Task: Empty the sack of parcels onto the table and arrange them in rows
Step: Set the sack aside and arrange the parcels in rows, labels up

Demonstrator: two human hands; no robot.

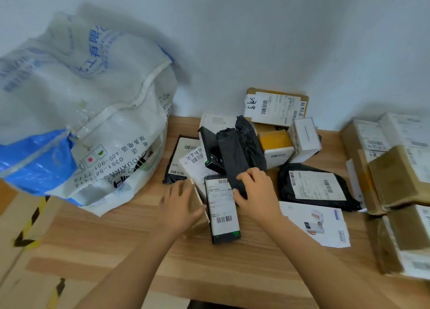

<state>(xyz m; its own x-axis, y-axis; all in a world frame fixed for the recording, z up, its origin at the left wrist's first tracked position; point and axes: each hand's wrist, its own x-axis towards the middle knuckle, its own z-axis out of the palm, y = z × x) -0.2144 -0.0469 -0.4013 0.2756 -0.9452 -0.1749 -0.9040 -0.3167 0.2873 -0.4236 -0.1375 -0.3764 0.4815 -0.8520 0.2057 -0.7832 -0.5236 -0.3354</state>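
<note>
A big white and blue woven sack [88,113] slumps on the left of the wooden table [139,243], its mouth facing the parcels. A jumbled pile lies at the table's middle: black poly bags [242,150], small black boxes, a yellow-taped box [275,143] and a brown box with a label [277,106] against the wall. My left hand [179,204] grips a small brown cardboard box [197,206]. My right hand [256,192] lies with curled fingers on a long black bag, beside a black box with a white label [223,211].
Brown cardboard boxes [395,180] are stacked along the right edge. A black bag with a label [314,185] and a flat white printed box [318,222] lie right of my hands. A cardboard sheet with yellow-black tape [30,229] sits at lower left.
</note>
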